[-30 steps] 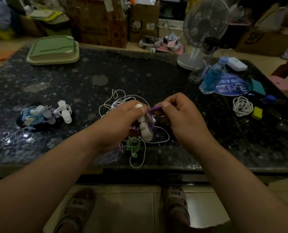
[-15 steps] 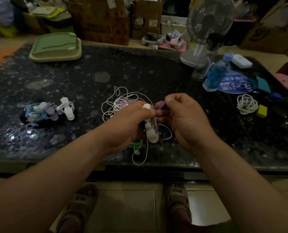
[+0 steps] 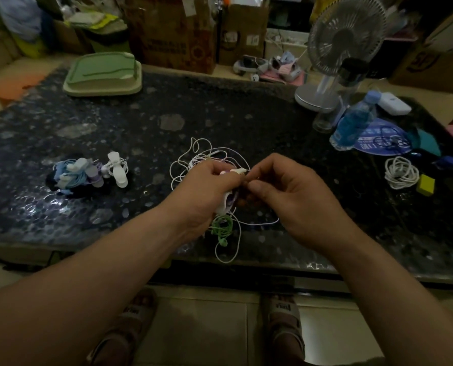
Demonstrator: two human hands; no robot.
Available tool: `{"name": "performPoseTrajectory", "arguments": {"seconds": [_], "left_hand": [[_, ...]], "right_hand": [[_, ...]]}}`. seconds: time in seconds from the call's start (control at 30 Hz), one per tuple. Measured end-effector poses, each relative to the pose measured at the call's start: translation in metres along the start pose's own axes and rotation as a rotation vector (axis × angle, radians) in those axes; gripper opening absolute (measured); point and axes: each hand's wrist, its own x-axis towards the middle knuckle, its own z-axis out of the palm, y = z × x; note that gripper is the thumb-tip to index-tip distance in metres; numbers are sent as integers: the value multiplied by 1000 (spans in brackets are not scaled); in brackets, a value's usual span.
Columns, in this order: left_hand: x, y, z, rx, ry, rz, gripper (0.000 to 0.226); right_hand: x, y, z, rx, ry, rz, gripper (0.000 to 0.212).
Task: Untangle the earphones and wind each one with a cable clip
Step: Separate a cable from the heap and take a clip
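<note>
Head cam only. The left hand (image 3: 206, 188) was curled round a white cable clip (image 3: 224, 208), gripping it just above the near edge of the dark table (image 3: 220, 114). The purple earphone (image 3: 232, 200) was wrapped on that clip. The right hand (image 3: 291, 199) had its fingers curled in against it, pinching what looked like the loose end, probably to tuck it in while the other hand kept the coil from springing open.

The white tangle (image 3: 204, 154) sat right behind the hands, with the green earphone (image 3: 221, 227) just under them, so both were within reach for later. The finished bundles (image 3: 88, 174) were parked well off to the left, likely to keep them apart from the unsorted ones.

As for writing, the cardboard box (image 3: 172, 30) and the sandal strap (image 3: 284, 307) both had print, but it was too blurry to read.
</note>
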Motion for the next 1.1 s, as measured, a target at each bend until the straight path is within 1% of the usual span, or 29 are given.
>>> {"name": "performPoseTrajectory", "arguments": {"seconds": [0.03,0.07,0.23,0.33,0.4,0.47,0.53,0.6,0.7,0.73,0.8,0.93,1.0,1.1], "left_hand": [[1,-1,-2,20,-9,7,5],[0,0,-4,37,-34,12,8],[-4,1,-11,113,-258,-7,33],[-7,0,-14,146,-339,-47,43],[-10,1,-12,145,-302,-20,42],[-10,3,-9,90,-188,23,31],[-6,3,-11,58,-118,46,21],[-4,2,-14,147,-115,60,18],[-4,1,-21,462,-201,116,27],[-6,2,-23,550,-254,125,25],[-8,5,-23,636,-363,101,20],[-12,6,-23,663,-520,90,20],[-12,7,-25,629,-550,112,26],[-11,11,-28,587,-603,140,40]], "right_hand": [[1,1,-1,14,-3,12,11],[1,2,-2,43,-1,32,10],[2,3,-2,217,72,99,8],[1,3,-2,257,106,119,6],[1,3,-2,234,126,92,6],[2,5,-2,174,117,50,7],[1,3,-1,102,56,19,8],[1,3,2,23,11,-8,9],[1,3,3,21,-16,-16,7],[0,4,1,26,-14,-21,7],[1,5,-2,-1,-22,-52,8],[3,6,-3,-41,-124,-58,9],[2,5,-3,-42,-166,-58,8],[3,5,-3,24,-158,-41,5]]}}
